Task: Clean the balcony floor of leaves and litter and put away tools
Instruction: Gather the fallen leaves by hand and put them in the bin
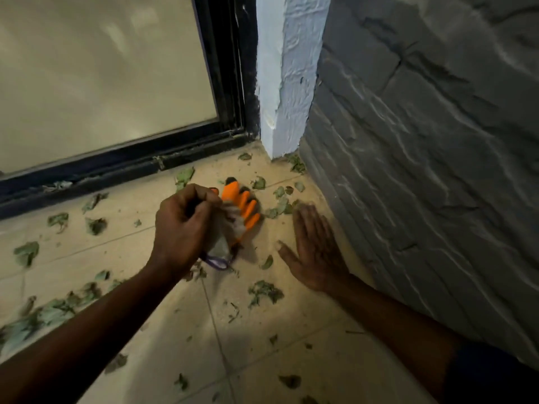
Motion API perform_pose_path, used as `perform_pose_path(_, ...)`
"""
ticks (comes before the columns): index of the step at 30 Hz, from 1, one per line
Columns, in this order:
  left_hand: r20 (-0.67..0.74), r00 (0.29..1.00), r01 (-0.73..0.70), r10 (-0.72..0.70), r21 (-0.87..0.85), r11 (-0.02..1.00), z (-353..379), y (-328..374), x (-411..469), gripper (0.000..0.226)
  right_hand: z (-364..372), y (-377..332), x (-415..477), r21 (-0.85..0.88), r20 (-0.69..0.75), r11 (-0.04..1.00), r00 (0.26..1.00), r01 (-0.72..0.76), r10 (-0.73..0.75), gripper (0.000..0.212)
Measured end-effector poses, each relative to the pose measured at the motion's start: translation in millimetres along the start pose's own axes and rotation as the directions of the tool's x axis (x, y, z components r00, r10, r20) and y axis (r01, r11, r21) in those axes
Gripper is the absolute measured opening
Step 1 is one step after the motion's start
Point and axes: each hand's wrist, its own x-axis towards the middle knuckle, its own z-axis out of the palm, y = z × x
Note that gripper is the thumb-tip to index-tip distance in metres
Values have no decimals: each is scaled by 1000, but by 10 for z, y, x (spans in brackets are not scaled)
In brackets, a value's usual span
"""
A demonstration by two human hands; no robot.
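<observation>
The left hand (182, 225) grips a bunched glove (233, 220), its orange fingers pointing beyond the knuckles. The right hand (313, 252) spreads flat just beside it. Leaves (264, 291) lie scattered on the floor (262, 339) around both.

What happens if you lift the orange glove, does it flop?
Probably floppy: the glove bunches up where the left hand grips it. Likely light, as one hand holds it. Its orange coating looks rubbery, so it shouldn't slip.

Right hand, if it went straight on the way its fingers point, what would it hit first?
Likely the dry leaves just past the fingertips of the right hand; beyond them, the white pillar. Depth unclear.
</observation>
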Motion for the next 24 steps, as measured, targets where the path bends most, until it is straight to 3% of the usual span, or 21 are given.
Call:
perform_pose_path(3, -86, 996, -9, 1, -87, 996, -132, -21, -113, 34, -22, -191, 53, 178, 15, 953, 967, 247, -254, 80)
perform_pose_path(5, -153, 988, -29, 6, -150, 988, -175, -43, -124, 33, -95, -239, 241, 210, -96, 936, 959, 281, -266, 73)
perform_pose_path(7, -190, 982, -50, 13, -194, 980, -232, -10, -111, 28, -233, -205, 549, 126, -139, 977, 978, 174, -156, 73)
perform_pose_path(11, -168, 986, -54, 20, -199, 979, -322, 90, -105, 23, -482, 35, 1133, -21, -72, 998, 996, -51, 49, 88)
perform_pose_path(14, -208, 978, -29, -18, -222, 975, -350, 51, -85, 22, -359, 2, 1232, -73, -15, 994, 996, -86, 85, 96)
perform_pose_path(17, -199, 980, -27, -10, -184, 983, -403, -18, -85, 21, -207, -162, 1167, -9, 25, 992, 991, -128, 128, 93)
perform_pose_path(19, -193, 981, -46, 15, -155, 987, -465, -28, -93, 23, -175, -324, 1068, 91, 16, 996, 1000, 15, -17, 87)
perform_pose_path(22, -210, 977, -65, 31, -159, 985, -566, -21, -97, 27, -184, -557, 1036, 189, -53, 933, 952, 306, -301, 73)
perform_pose_path(24, -240, 970, -72, 29, -170, 983, -628, -40, -94, 33, -205, -654, 1239, 148, -99, 952, 962, 267, -255, 76)
